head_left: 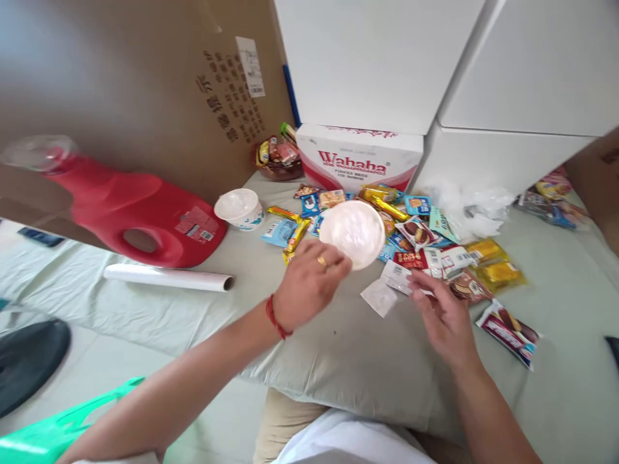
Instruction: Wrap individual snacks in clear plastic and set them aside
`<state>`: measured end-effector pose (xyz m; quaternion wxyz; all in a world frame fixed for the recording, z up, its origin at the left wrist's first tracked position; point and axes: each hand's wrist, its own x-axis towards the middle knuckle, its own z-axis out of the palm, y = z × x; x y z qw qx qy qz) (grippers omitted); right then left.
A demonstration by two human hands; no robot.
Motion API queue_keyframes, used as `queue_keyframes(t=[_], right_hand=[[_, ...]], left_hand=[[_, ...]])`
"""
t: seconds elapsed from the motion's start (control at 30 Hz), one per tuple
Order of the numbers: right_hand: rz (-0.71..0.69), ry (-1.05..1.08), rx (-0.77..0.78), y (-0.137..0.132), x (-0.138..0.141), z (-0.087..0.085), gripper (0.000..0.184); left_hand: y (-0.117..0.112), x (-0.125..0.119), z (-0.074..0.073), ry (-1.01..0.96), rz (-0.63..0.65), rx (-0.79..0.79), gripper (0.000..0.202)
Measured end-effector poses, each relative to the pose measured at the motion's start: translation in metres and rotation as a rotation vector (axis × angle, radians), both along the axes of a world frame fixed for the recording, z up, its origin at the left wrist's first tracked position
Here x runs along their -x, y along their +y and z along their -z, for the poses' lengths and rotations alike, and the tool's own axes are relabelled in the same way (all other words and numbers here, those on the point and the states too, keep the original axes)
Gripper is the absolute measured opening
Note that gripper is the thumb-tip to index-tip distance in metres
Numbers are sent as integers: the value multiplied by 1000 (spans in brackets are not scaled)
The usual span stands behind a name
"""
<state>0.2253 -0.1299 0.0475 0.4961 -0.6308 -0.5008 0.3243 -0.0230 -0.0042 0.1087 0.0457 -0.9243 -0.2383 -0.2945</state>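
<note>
My left hand point(312, 277), with a ring and a red cord at the wrist, pinches the near edge of a round white lid point(355, 233). The lid is tilted above a pile of wrapped snacks and hides some of them. My right hand point(442, 312) has its thumb and fingers closed on the edge of a small white packet point(396, 277) with printed lines. A second small whitish packet point(380, 298) shows just below it, overlapping its corner. To the left stands a white paper tub point(239, 209) with blue print, open at the top.
Behind the snacks stands a white and red Wahaha box point(358, 158). A bowl of snacks point(278, 161) is beside it. On the left are a red detergent jug point(145, 212) and a white roll point(169, 277). Crumpled clear plastic point(476, 209) and a wrapped cake point(510, 332) are at right.
</note>
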Motion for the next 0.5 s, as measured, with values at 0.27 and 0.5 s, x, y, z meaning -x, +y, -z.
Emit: queue_keyframes(t=[0.27,0.5], right_hand=[[-103,1049,13,-3,22,8,78],[-19,1048,-38,-19,40,8,71]], left_hand=[[-90,-41,13,-340,360,581,25],[-86,-62,29,-203,99,835,56]])
